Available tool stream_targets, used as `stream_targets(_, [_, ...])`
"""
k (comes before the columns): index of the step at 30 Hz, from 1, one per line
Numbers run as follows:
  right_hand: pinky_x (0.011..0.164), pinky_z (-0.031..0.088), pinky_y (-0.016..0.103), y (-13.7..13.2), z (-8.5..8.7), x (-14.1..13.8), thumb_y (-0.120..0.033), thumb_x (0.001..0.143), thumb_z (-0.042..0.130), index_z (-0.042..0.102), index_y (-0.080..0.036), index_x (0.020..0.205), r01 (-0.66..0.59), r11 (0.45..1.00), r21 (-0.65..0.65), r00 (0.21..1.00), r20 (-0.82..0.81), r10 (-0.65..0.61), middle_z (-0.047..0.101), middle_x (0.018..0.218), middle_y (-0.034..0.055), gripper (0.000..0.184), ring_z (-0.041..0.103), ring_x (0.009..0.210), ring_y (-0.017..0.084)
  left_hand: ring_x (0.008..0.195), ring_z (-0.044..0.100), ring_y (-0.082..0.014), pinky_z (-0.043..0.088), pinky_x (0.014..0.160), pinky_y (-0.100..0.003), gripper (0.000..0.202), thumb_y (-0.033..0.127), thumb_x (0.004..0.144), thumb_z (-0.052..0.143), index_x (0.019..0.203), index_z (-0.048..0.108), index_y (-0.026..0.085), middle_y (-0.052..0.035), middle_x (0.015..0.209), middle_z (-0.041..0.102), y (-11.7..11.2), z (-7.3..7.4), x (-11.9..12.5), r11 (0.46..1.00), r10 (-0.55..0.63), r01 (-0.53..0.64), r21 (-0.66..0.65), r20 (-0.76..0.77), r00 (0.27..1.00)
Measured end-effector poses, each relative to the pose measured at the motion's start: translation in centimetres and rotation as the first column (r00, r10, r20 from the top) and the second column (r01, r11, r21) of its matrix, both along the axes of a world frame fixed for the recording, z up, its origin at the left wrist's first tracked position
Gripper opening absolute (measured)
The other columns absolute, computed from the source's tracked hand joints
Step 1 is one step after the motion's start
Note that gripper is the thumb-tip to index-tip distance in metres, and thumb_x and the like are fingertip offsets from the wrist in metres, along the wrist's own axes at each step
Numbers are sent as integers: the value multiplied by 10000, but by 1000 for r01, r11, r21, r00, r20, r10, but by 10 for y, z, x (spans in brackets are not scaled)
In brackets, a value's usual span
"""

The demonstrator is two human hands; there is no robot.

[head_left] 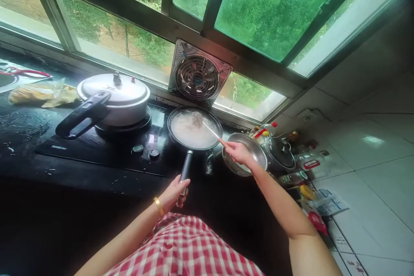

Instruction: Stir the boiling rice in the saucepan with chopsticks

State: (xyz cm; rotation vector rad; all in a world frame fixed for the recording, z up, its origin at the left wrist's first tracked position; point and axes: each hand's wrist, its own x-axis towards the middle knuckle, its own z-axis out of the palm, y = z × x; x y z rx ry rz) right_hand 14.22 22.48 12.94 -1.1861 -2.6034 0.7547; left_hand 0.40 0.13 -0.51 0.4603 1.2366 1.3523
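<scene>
Pan (195,131) on stove: L hand (176,192) clenched on handle, R hand (237,152) gripping chopsticks (211,131) w/ meat

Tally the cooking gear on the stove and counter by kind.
Pressure cooker: 1
Frying pan: 1
Stirring utensil: 1
Mesh strainer: 1
Lidded dark pot: 1
Total: 5

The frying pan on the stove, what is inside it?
The frying pan holds pale, cloudy liquid and one brownish chunk near its far rim, touched by the chopsticks in the right hand. Anything beneath the liquid's surface is hidden.
</scene>
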Motion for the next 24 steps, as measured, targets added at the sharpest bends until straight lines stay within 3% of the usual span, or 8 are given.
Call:
stream_targets(3, [618, 401, 228, 2, -1, 5, -255, 838, 468, 612, -287, 1158, -69, 925, 374, 988, 153, 12, 670, 813, 18, 353, 603, 716, 160, 359, 368, -49, 314, 330, -158, 473, 575, 701, 566, 924, 320, 239, 96, 570, 431, 0, -1, 0, 1000, -8, 8, -4, 3, 1000])
stream_targets(6, [664, 386, 248, 6, -6, 3, -252, 865, 420, 568, -267, 1198, -96, 864, 493, 950, 306, -69, 678, 883, 45, 364, 613, 783, 183, 358, 361, -47, 313, 327, -156, 468, 575, 704, 563, 922, 321, 239, 97, 571, 426, 0, -1, -1, 1000, -7, 7, -3, 0, 1000])
stream_targets(10, [656, 379, 249, 14, -12, -13, -246, 885, 383, 554, -201, 1163, -72, 859, 507, 892, 417, -172, 668, 921, 73, 330, 617, 813, 190, 358, 356, -48, 317, 326, -160, 468, 578, 707, 556, 923, 317, 239, 95, 573, 428, 0, -1, 0, 1000, -4, 4, -6, -10, 1000])
stream_targets(13, [660, 384, 253, 17, -14, -31, -218, 883, 369, 558, -183, 1126, -73, 871, 486, 884, 436, -169, 663, 952, 90, 311, 617, 845, 198, 364, 359, -50, 319, 324, -159, 462, 574, 712, 548, 929, 315, 240, 93, 576, 428, 0, -1, 0, 1000, -4, 4, -17, -14, 1000])
stream_targets(19, [680, 399, 272, 9, -19, -70, -211, 862, 374, 559, -189, 1121, -143, 904, 402, 898, 436, -52, 652, 1002, 93, 319, 609, 885, 220, 365, 361, -52, 323, 324, -160, 433, 548, 727, 537, 937, 314, 242, 92, 572, 426, -1, 3, 0, 1000, -6, 6, -31, -18, 1000])
stream_targets(24, [670, 387, 244, -4, -16, -78, -230, 870, 388, 567, -212, 1124, -241, 901, 362, 890, 452, 57, 656, 985, 62, 311, 603, 869, 191, 365, 358, -49, 319, 333, -158, 436, 548, 729, 541, 940, 314, 241, 91, 573, 422, -2, 3, 0, 999, -13, 13, -35, -9, 1000])
